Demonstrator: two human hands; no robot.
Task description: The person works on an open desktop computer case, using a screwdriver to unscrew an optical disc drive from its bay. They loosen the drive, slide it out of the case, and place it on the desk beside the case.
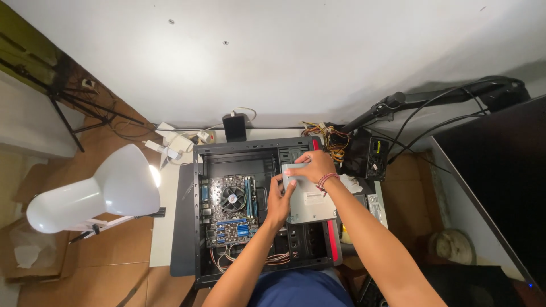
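An open black computer case (pixel 199 227) lies flat on a small table, with a motherboard and its round fan (pixel 231 199) inside on the left. A grey metal drive (pixel 311 200) sits over the case's right side, near the drive bays. My left hand (pixel 278 202) grips the drive's left edge. My right hand (pixel 315 165), with a beaded bracelet at the wrist, holds the drive's far end. Loose cables (pixel 273 258) lie in the near part of the case.
A white desk lamp (pixel 96 190) shines at the left of the case. A black power supply (pixel 369 156) with bundled coloured wires sits at the far right. A power strip (pixel 170 145) lies behind. A dark monitor (pixel 500 187) on an arm stands at the right.
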